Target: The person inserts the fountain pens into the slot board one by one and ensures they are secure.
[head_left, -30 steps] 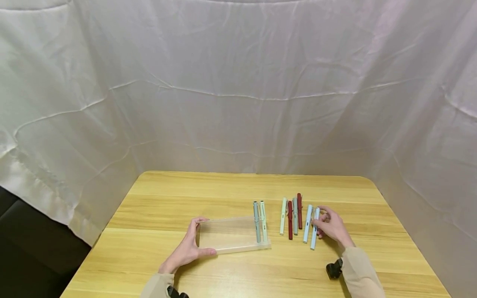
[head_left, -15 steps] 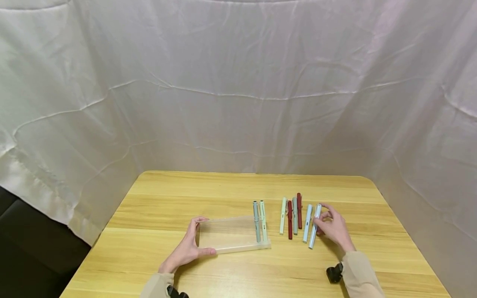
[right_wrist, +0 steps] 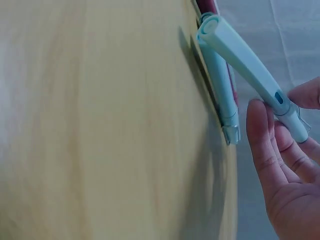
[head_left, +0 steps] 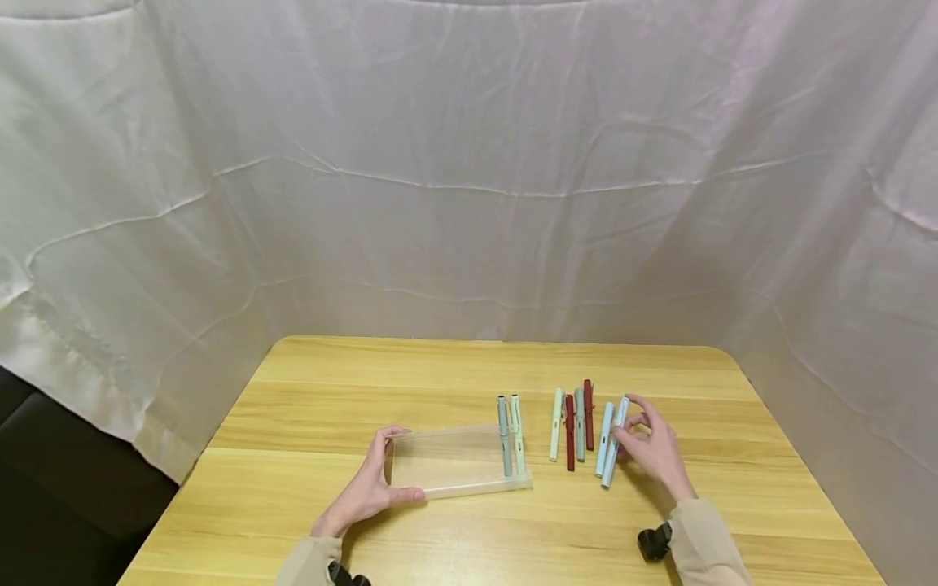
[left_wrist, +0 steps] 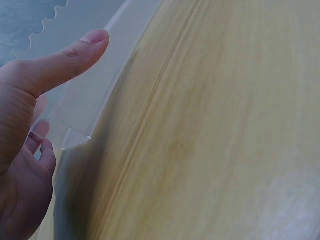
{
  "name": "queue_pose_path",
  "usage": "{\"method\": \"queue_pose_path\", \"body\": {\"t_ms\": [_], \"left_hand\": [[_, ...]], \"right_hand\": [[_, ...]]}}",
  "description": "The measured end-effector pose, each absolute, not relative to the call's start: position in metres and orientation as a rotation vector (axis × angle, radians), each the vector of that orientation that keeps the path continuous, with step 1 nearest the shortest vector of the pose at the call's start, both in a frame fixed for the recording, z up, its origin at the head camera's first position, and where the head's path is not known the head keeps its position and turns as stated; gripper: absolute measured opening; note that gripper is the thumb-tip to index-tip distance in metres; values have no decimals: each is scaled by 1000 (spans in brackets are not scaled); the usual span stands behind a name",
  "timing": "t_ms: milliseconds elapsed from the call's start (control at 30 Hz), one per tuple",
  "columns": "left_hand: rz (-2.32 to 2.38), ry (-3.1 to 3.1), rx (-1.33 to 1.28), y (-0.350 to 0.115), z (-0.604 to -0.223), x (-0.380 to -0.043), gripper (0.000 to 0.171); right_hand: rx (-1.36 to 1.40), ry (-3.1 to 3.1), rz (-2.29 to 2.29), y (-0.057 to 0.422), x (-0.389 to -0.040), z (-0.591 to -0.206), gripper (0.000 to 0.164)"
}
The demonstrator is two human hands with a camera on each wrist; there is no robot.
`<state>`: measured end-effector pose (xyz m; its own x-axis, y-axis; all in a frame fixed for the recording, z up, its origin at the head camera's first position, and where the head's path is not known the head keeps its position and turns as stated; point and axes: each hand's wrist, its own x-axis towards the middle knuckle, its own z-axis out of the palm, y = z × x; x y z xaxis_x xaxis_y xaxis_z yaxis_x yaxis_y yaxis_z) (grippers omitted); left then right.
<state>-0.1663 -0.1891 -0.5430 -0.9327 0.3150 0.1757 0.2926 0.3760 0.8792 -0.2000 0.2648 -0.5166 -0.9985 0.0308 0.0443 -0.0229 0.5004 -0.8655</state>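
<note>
My left hand (head_left: 366, 488) grips the left end of a clear plastic tray (head_left: 447, 460), its thumb along the near wall and fingers at the far corner. The left wrist view shows a scalloped edge inside the tray. A grey-blue pen (head_left: 506, 439) and a pale green pen (head_left: 518, 435) lie side by side across the tray's right end. On the right, my right hand (head_left: 657, 452) pinches a light blue pen (right_wrist: 247, 65) near its cap between thumb and fingers, tilted and raised off the table. A second light blue pen (head_left: 604, 435) lies just left of it.
Between the tray and the light blue pens lie a pale green pen (head_left: 557, 427), a red pen (head_left: 570, 439), a grey-blue pen (head_left: 580, 427) and another red pen (head_left: 589, 419). A pale curtain (head_left: 469, 244) hangs behind the wooden table (head_left: 410, 374).
The light blue pen in my right hand has tilted and shifted slightly left, toward the other light blue pen. The left hand and the tray have stayed put.
</note>
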Motion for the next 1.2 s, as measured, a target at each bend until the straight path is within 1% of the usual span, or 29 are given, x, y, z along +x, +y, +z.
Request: {"method": "queue_pose_path", "body": {"t_ms": [167,233,500,833,1200], "left_hand": [[1638,2595,562,-190,-543,-166,98],[1625,2607,560,-192,-550,-169,98],[1617,2599,563,-192,-549,-168,99],[1616,2593,572,-192,-548,-168,99],[1627,2580,577,-192,-548,-168,98]], "right_hand": [[12,-2648,1560,260,-198,-511,68],[23,-2628,1577,257,-198,-510,67],[99,-2536,1687,245,-195,-501,69],[148,-2472,1750,231,-191,-495,67],[193,-2452,1733,215,-189,-492,64]]}}
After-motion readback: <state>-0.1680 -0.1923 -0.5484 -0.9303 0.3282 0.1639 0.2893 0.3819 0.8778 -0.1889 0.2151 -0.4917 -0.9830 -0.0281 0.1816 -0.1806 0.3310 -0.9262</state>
